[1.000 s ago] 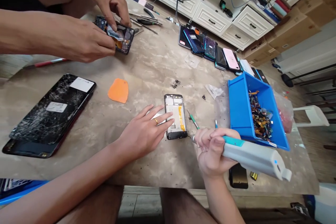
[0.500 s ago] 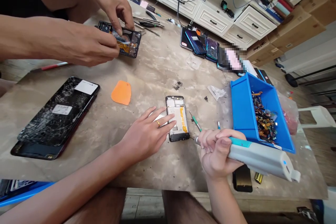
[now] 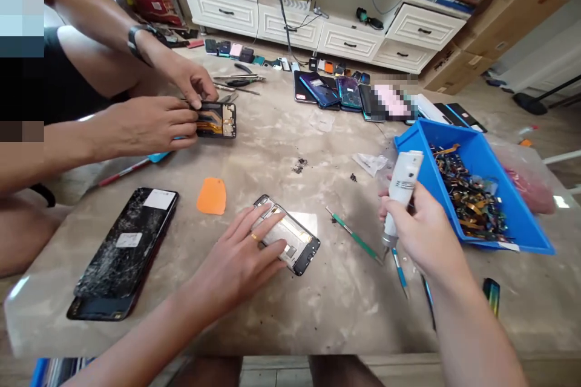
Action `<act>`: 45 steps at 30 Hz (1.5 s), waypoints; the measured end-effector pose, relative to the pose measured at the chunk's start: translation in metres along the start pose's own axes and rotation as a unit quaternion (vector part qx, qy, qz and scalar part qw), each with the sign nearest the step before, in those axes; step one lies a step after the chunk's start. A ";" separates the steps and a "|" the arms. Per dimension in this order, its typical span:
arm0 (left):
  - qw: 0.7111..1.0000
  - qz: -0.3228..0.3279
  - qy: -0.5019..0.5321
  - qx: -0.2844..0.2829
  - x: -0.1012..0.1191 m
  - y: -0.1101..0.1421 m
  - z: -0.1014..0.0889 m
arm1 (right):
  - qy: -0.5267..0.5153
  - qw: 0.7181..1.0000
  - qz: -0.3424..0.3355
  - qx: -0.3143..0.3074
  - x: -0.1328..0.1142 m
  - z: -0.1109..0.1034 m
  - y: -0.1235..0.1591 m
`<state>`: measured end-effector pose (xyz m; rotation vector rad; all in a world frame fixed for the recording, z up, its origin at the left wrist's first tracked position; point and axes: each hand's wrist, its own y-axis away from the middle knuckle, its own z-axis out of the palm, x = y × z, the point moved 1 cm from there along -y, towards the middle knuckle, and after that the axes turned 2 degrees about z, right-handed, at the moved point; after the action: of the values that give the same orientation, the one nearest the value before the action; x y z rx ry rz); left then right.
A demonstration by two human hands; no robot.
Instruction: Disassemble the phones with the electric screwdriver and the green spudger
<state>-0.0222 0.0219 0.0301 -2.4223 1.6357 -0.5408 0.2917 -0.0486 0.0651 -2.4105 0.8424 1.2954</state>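
Observation:
My left hand (image 3: 247,248) lies with its fingers spread over an opened phone (image 3: 297,233) on the table, its inner metal plate facing up. My right hand (image 3: 420,224) is wrapped round a grey-white electric screwdriver (image 3: 403,184). That tool stands nearly upright, tip down, to the right of the phone and apart from it. Close to its tip are a green tweezer-like stick tool (image 3: 356,236) and a blue-handled thin tool (image 3: 399,272). Small dark bits (image 3: 299,165) lie beyond the phone.
A blue bin (image 3: 512,242) of flex cables and small parts stands right. Cracked phones (image 3: 127,248) lie left, near an orange plastic piece (image 3: 211,196). Across the table, a co-worker's hands (image 3: 154,121) hold another opened phone (image 3: 222,120). Several phones (image 3: 320,89) line the back.
The electric screwdriver has moved right, away from the phone's corner, and swung from lying sideways to upright. The phone has turned under my left hand and now lies slanted. The head view has shifted.

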 end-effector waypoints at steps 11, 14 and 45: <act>0.961 0.182 -0.123 -0.167 -0.036 -0.057 -0.014 | 0.318 0.939 -0.117 -0.061 -0.013 0.029 -0.035; 0.944 0.206 -0.156 -0.207 -0.032 -0.064 -0.012 | 0.366 0.921 -0.120 -0.067 -0.013 0.026 -0.034; 0.944 -0.132 0.009 -0.302 -0.083 -0.130 -0.053 | 0.349 0.901 -0.176 -0.189 -0.005 0.017 0.035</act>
<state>0.0417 0.1513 0.1058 -3.1079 1.6769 -0.0885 0.2565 -0.0662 0.0606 -3.2079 0.2602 0.4677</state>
